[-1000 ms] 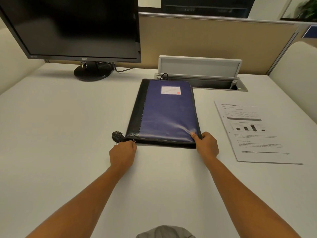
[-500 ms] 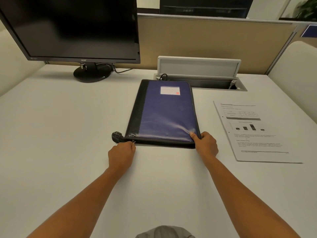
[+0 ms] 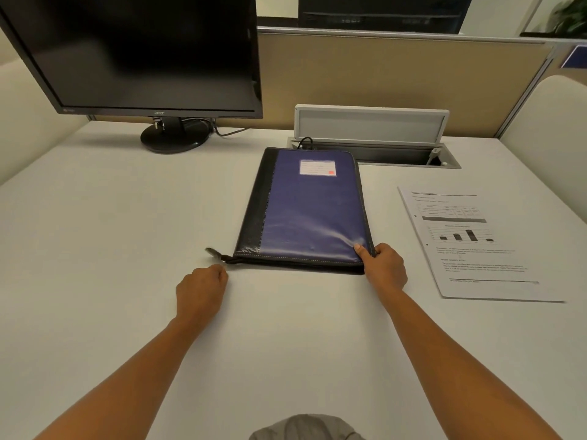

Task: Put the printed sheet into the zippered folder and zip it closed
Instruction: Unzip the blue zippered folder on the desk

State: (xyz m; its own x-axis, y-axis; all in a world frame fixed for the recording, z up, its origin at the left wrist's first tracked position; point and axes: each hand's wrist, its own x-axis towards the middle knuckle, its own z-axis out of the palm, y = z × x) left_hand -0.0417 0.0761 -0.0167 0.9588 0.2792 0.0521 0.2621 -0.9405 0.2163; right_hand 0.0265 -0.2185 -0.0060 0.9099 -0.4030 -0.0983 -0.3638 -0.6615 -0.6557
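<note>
We are pinching the soft, shiny folder point(image 3: 305, 217) by its near corner with our right grip point(image 3: 385, 267). Our left grip point(image 3: 201, 285) is curling beside the zip pull point(image 3: 213, 253); we cannot tell if it is holding anything. The thin, floppy sheet point(image 3: 470, 242) is lying apart on the counter point(image 3: 127, 249); we think an edge lifts best.

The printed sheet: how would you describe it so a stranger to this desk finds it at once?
On the white desk, look right of the blue-and-black zippered folder. The printed sheet lies flat there; it alone is paper with a table and bar chart.
</note>
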